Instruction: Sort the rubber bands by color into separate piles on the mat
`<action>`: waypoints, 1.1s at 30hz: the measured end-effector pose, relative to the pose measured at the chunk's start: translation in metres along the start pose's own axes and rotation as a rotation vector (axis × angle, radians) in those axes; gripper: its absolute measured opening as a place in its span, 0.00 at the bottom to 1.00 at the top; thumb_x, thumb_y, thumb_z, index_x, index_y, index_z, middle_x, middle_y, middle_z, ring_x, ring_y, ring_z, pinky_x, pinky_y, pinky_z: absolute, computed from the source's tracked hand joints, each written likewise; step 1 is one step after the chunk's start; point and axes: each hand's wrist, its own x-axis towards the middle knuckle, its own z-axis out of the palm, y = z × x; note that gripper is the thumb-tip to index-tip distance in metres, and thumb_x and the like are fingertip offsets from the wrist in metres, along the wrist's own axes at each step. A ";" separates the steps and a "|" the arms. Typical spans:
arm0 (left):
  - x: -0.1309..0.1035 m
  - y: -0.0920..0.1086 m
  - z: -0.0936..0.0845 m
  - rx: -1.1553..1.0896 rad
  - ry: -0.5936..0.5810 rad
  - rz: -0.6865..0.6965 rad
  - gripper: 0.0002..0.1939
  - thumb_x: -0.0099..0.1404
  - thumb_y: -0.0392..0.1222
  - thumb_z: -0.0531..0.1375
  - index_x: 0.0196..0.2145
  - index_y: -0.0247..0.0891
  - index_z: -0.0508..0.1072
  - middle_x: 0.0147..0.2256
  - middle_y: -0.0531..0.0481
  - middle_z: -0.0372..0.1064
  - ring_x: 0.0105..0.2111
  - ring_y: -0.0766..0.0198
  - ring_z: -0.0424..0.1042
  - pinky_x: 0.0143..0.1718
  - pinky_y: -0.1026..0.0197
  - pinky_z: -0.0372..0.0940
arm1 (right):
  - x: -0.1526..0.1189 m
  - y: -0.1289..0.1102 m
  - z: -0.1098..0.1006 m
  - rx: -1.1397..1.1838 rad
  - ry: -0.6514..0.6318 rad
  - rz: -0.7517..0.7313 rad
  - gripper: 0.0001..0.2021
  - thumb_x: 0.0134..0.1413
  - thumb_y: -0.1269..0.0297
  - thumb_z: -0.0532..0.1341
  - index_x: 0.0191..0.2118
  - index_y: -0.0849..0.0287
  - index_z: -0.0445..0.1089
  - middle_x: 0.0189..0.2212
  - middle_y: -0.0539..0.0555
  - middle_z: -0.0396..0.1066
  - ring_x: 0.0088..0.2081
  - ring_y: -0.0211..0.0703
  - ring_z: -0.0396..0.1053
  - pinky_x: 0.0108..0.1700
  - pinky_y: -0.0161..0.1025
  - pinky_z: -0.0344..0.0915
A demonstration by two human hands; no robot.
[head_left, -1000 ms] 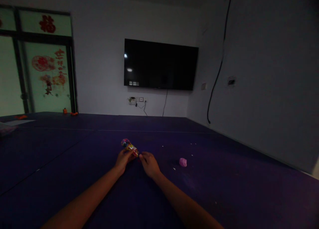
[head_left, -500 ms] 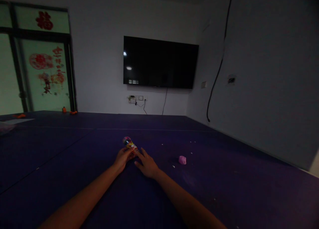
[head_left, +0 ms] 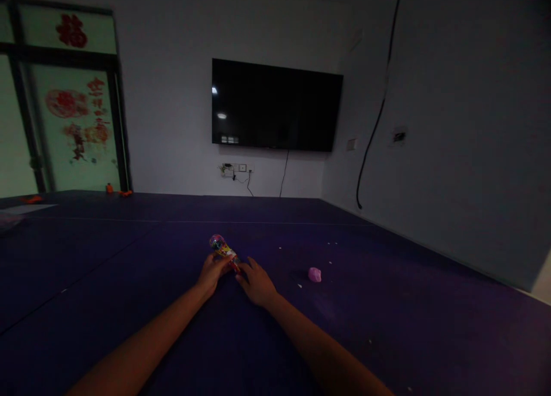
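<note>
In the head view, the left hand's [head_left: 210, 275] grip pinches a shiny, colourful, round-topped plastic tube [head_left: 220, 246] over the flat dark purple surface [head_left: 129, 287]; I can't tell the right hand's [head_left: 259, 284] grip at its low end. Holding it still should help. A red "福" sign [head_left: 71, 31] marks pale glass [head_left: 100, 39]; the tube's label [head_left: 229, 253] is too small to read.

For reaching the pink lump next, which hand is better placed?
Probably the right hand: it is nearer the pink lump, on the same side, while the left hand grips the colourful container.
</note>
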 end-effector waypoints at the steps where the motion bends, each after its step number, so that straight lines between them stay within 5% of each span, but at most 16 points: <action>1: 0.000 0.000 0.000 -0.002 0.004 0.000 0.14 0.53 0.29 0.68 0.37 0.32 0.69 0.30 0.47 0.76 0.27 0.64 0.77 0.34 0.63 0.73 | 0.000 0.000 0.000 0.006 0.003 0.001 0.16 0.60 0.59 0.54 0.52 0.56 0.65 0.60 0.62 0.55 0.61 0.53 0.53 0.56 0.50 0.56; 9: 0.002 0.000 0.000 -0.001 0.040 0.002 0.13 0.52 0.30 0.68 0.35 0.34 0.70 0.28 0.49 0.76 0.25 0.65 0.76 0.32 0.64 0.73 | 0.002 0.000 0.000 0.042 0.043 0.008 0.17 0.60 0.59 0.54 0.53 0.56 0.66 0.59 0.61 0.57 0.61 0.52 0.54 0.57 0.50 0.55; 20: -0.003 0.006 0.001 0.072 -0.077 -0.016 0.12 0.52 0.39 0.69 0.34 0.31 0.75 0.26 0.45 0.76 0.24 0.63 0.75 0.29 0.65 0.71 | -0.002 -0.003 -0.004 -0.072 -0.057 -0.033 0.32 0.57 0.55 0.57 0.65 0.46 0.47 0.66 0.60 0.41 0.61 0.59 0.53 0.56 0.53 0.55; 27: -0.010 0.008 0.004 0.116 -0.145 -0.014 0.19 0.50 0.38 0.70 0.40 0.31 0.72 0.30 0.44 0.76 0.24 0.62 0.75 0.28 0.63 0.72 | -0.002 -0.004 -0.003 -0.139 -0.061 -0.041 0.28 0.60 0.54 0.53 0.64 0.53 0.51 0.65 0.64 0.45 0.59 0.58 0.56 0.56 0.51 0.54; 33: -0.010 0.006 0.004 0.114 -0.089 0.004 0.20 0.50 0.35 0.70 0.41 0.32 0.70 0.29 0.46 0.76 0.26 0.62 0.76 0.29 0.63 0.72 | -0.001 -0.003 -0.002 -0.182 -0.073 -0.052 0.26 0.62 0.53 0.50 0.63 0.53 0.51 0.62 0.64 0.51 0.59 0.57 0.56 0.56 0.52 0.55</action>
